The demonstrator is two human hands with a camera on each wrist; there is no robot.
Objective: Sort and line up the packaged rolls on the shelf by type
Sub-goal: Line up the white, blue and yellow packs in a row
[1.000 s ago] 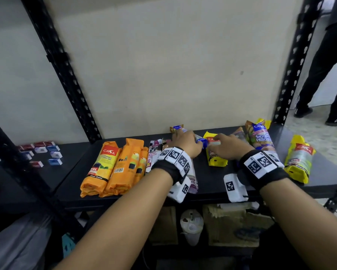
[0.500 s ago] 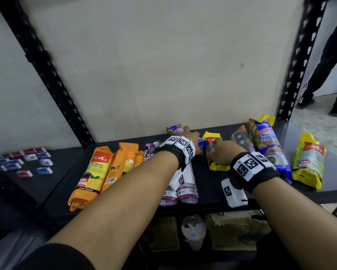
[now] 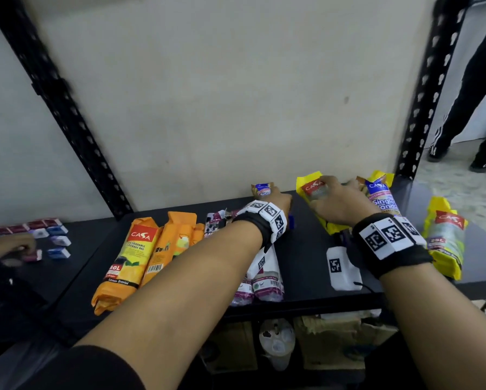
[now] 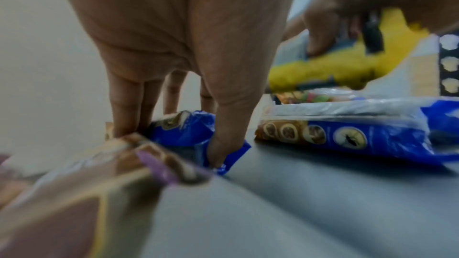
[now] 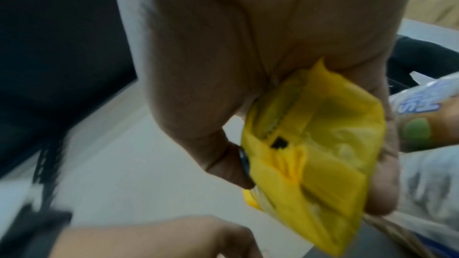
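Observation:
On the black shelf (image 3: 303, 257) my left hand (image 3: 278, 198) grips a blue and brown roll pack (image 3: 262, 189) (image 4: 188, 132), thumb on one side and fingers on the other. My right hand (image 3: 334, 198) holds a yellow roll pack (image 3: 310, 190) (image 5: 310, 164) lifted off the shelf, thumb and fingers round it. Another blue pack (image 3: 382, 198) (image 4: 347, 134) lies just right of that hand. A second yellow pack (image 3: 444, 237) lies at the far right. Orange packs (image 3: 134, 257) lie at the left, purple-and-white packs (image 3: 264, 280) under my left forearm.
Small red and blue boxes (image 3: 50, 237) sit on the neighbouring shelf at left. Black perforated uprights (image 3: 75, 125) (image 3: 424, 88) frame the bay against a beige wall. A person's legs (image 3: 475, 108) stand at the far right. Cardboard and a cup (image 3: 277, 339) lie on the shelf below.
My right hand has lifted the yellow pack and carried it rightwards, away from the left hand. My left hand stays on the blue and brown pack near the wall. The head view shifted.

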